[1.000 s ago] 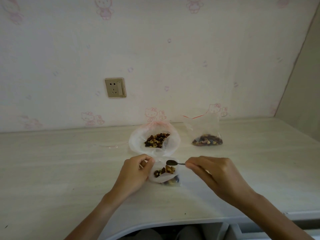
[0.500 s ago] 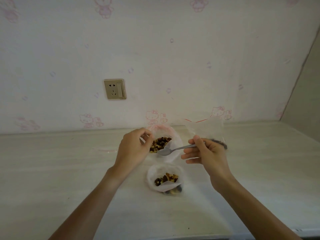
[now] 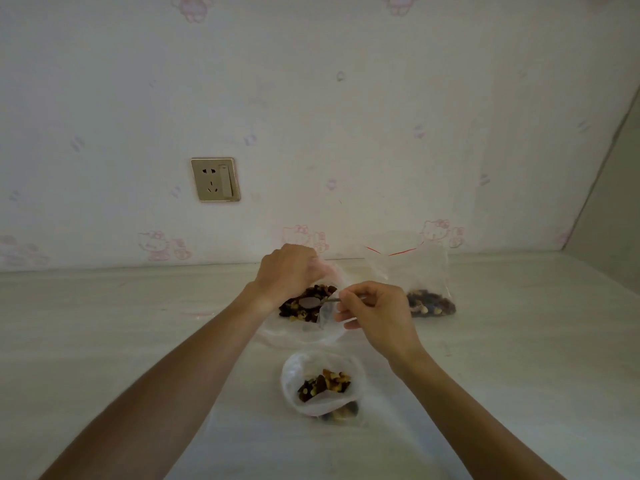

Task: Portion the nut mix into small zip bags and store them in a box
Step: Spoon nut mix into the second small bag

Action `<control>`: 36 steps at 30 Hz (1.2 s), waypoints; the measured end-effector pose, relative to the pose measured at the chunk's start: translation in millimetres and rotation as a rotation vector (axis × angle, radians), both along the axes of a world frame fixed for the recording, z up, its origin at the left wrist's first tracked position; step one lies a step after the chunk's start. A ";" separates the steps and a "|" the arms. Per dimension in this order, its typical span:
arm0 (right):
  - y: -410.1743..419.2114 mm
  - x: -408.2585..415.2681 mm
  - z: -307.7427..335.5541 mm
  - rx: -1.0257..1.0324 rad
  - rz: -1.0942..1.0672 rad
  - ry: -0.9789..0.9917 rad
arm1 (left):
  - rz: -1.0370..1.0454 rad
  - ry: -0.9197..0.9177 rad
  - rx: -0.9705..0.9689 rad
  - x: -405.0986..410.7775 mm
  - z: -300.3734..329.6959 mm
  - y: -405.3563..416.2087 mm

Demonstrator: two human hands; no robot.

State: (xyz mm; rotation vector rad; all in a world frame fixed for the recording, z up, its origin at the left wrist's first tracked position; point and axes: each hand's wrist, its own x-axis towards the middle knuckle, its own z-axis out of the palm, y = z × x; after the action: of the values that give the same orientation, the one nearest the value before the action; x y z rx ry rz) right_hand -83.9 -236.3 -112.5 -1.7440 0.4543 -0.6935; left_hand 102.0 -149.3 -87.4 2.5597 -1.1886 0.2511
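A large clear bag lies open mid-table with the nut mix inside. My left hand pinches its far rim and holds the mouth open. My right hand grips the handle of a metal spoon, whose bowl rests on the nut mix. A small zip bag, open and part-filled with nuts, lies nearer to me, free of both hands. Another small zip bag with a red strip stands upright at the right, with nuts at its bottom.
The pale table meets a wallpapered wall at the back, which bears a socket plate. A side wall closes the far right. No box is in view.
Both hands left the near small bag and moved back to the large bag. The left hand now holds its rim and the spoon went from the small bag into the nut mix.
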 end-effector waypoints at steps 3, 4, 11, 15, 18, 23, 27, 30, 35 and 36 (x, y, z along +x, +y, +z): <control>-5.9 -2.8 2.1 -0.075 -0.017 0.028 | 0.049 0.035 -0.114 9.2 -1.7 -0.6; -8.0 -4.3 3.4 -0.110 -0.020 0.033 | 0.065 0.035 -0.147 10.4 -1.1 0.4; -15.2 -13.7 11.9 -0.198 0.024 0.000 | 0.138 0.143 -0.275 17.4 -4.4 15.4; -14.1 -8.4 8.7 -0.268 0.056 0.079 | 0.148 0.213 -0.334 18.5 -10.0 21.7; -10.2 -0.4 -0.5 -0.267 0.073 0.120 | 0.109 0.214 -0.355 17.4 -14.4 25.5; -4.3 12.8 -17.0 -0.148 0.023 0.063 | -0.019 0.186 -0.401 9.0 -16.7 27.5; 0.1 17.7 -23.7 -0.113 -0.004 0.034 | -0.080 0.154 -0.403 8.2 -19.4 31.2; 3.8 19.7 -24.7 -0.021 0.006 0.029 | -0.127 0.166 -0.399 7.5 -20.1 34.6; 3.8 18.6 -26.6 0.079 0.022 0.046 | -0.157 0.202 -0.432 10.6 -21.0 37.4; 2.8 17.2 -27.0 0.097 0.020 0.042 | -0.158 0.208 -0.441 12.9 -21.6 38.2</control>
State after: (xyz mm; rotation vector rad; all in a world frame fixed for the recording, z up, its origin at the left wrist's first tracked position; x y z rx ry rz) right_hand -66.7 -233.5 -139.4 -1.6724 0.4911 -0.6122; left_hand 114.9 -111.1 -109.0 2.0477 -1.1065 0.1806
